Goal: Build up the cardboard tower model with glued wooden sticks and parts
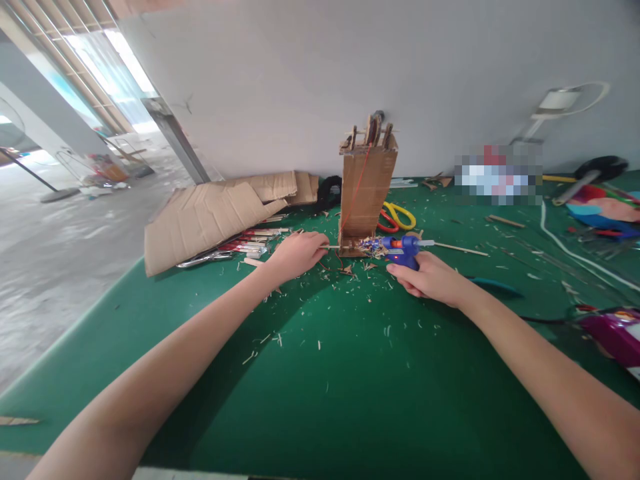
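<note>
My right hand is closed around a blue hot glue gun. A clear glue stick sticks out of its back end, and its nozzle points left at the foot of an upright cardboard tower. My left hand pinches a thin wooden stick that reaches to the tower's base. Wood shavings cling around the nozzle and hide its tip. An orange-red string runs down the tower's front from cardboard pieces at the top.
Flat cardboard and packs of wooden sticks lie left. Behind the glue gun are yellow-handled scissors. A white cable and a purple package are at right. Shavings litter the green tabletop; a wall stands behind.
</note>
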`<state>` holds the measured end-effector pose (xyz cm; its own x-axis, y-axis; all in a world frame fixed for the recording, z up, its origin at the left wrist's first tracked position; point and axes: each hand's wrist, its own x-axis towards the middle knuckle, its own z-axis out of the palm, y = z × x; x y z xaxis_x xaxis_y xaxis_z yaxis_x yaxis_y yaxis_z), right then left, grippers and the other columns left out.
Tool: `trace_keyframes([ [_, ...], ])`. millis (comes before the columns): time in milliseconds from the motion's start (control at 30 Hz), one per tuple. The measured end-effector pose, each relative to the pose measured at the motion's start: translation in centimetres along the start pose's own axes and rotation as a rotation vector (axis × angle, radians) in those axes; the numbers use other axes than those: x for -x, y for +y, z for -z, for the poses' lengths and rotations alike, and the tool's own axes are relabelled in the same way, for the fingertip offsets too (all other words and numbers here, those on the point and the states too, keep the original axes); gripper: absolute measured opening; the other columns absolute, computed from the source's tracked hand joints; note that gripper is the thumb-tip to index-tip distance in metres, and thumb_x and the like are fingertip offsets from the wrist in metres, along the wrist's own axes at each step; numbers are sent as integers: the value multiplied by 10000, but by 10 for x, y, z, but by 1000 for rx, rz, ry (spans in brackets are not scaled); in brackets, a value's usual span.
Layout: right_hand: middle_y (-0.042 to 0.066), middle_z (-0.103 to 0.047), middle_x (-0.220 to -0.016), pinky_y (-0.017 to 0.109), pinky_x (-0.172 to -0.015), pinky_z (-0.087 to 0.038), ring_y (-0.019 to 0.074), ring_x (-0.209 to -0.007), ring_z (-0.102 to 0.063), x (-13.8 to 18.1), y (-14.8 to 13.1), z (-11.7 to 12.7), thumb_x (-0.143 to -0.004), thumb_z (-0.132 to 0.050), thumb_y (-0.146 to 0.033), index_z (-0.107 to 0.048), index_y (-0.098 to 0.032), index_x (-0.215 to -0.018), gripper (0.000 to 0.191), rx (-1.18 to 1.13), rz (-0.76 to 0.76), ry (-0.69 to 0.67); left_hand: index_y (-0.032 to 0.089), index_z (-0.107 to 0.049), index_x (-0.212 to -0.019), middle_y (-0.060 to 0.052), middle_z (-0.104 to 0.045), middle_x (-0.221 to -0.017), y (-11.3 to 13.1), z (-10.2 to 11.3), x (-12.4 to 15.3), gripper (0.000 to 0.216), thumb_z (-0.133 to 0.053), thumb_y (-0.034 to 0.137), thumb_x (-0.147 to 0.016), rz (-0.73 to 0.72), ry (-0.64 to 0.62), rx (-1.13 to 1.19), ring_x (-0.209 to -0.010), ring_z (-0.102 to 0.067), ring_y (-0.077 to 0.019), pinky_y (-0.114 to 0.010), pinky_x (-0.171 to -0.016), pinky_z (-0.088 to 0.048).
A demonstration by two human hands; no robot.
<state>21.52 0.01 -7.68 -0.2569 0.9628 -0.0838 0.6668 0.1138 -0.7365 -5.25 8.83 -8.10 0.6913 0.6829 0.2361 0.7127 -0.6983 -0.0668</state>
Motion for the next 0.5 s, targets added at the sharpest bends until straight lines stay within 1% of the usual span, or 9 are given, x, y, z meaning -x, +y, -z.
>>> trace_keyframes([
  [133,-33,-458,-411,281,-511,-388,102,-415,-444,-1,2,0,-853,-465,-482,-541,-192,-610,386,-32,9,22,196,-593,-1006,-42,-661,-963,1,1,0,265,-347,270,-943,14,-2,33,-849,-606,-169,-298,-738,-438],
  [200,-39,-443,-396,283,-520,-398,106,-415,-446,-2,3,-1,-855,-462,-480,-568,-190,-648,372,-31,10,18,198,-598,-1003,-40,-662,-966,0,1,-1,266,-348,264,-943,4,0,35,-846,-604,-163,-294,-742,-437],
  [300,-43,-438,-400,280,-512,-399,102,-410,-440,-3,2,-1,-855,-461,-475,-558,-190,-647,366,-28,4,6,198,-603,-1003,-37,-662,-962,-1,-1,-1,271,-347,264,-945,-9,5,32,-845,-605,-161,-291,-743,-437],
  [500,-39,-461,-460,270,-471,-382,94,-407,-441,-2,-3,-2,-833,-492,-458,-477,-197,-621,336,-27,-20,-4,196,-602,-1014,-36,-662,-960,-4,-5,-1,271,-344,243,-945,-43,13,3,-866,-600,-162,-291,-747,-436],
])
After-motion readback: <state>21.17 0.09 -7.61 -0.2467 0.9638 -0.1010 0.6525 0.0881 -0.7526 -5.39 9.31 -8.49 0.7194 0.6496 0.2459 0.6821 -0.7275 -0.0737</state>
